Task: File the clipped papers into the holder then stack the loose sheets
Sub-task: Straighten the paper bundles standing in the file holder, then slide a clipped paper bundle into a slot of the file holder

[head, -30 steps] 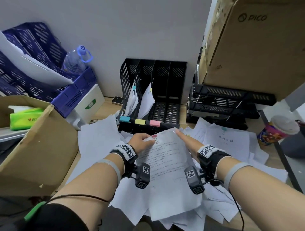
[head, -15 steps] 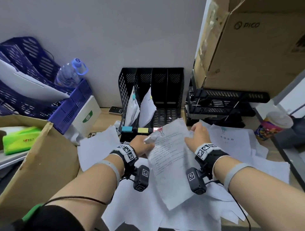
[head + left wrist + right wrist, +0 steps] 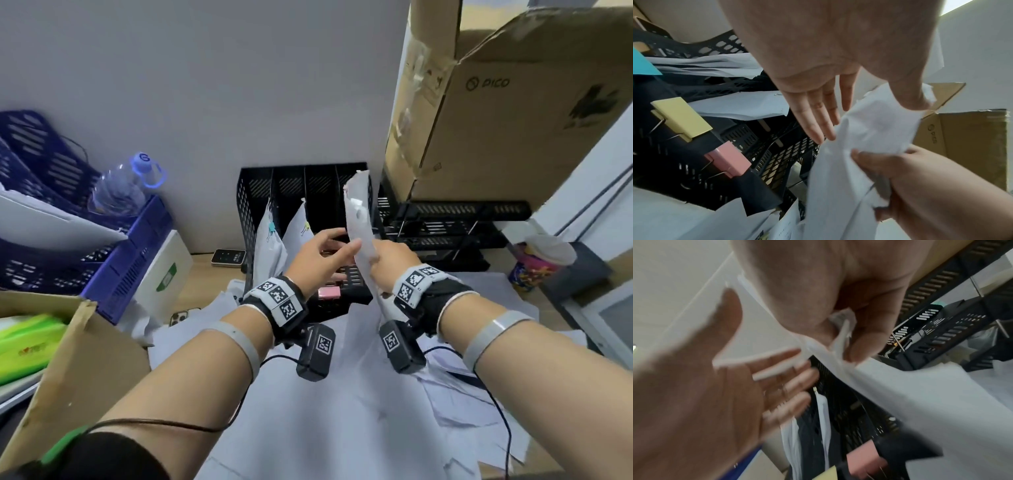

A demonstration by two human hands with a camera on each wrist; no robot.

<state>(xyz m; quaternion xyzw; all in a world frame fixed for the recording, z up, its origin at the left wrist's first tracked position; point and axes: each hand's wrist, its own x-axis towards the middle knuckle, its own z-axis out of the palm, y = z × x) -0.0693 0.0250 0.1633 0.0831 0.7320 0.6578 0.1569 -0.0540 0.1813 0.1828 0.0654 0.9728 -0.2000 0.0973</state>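
Since half a second ago I have swung the clipped papers [image 3: 360,236] up off the tabletop pile: they lay slanted across both hands then, and now they stand nearly on edge, top corner level with the holder's [image 3: 247,219] rim, in front of its right-hand slots. My right hand [image 3: 388,257] grips the bundle along its right edge, fingers [image 3: 863,344] curled round and crumpling the paper. My left hand [image 3: 318,255] has let go; its fingers [image 3: 818,123] are straight and spread, the tips just touching the bundle's left face to steady it.

The bundle is not yet in any slot. The two left slots already hold clipped sets; the right ones look free, as far as I can see.

What worries me from here:

- I hold the bundle by one hand at mid-height, so the top is floppy. If I push down now, I judge the lower edge may catch on a divider or the front lip and buckle rather than slide in.
- The pink clip [image 3: 728,160] on the holder's front wall sits just below my path; the bottom corner could snag on it.
- My crumpling grip may crease the sheets or work them out of their clip, which I cannot see clearly.
- The loose sheets [image 3: 325,411] lie spread under my forearms; a dragging wrist or cable could sweep some off the tabletop [image 3: 202,274].
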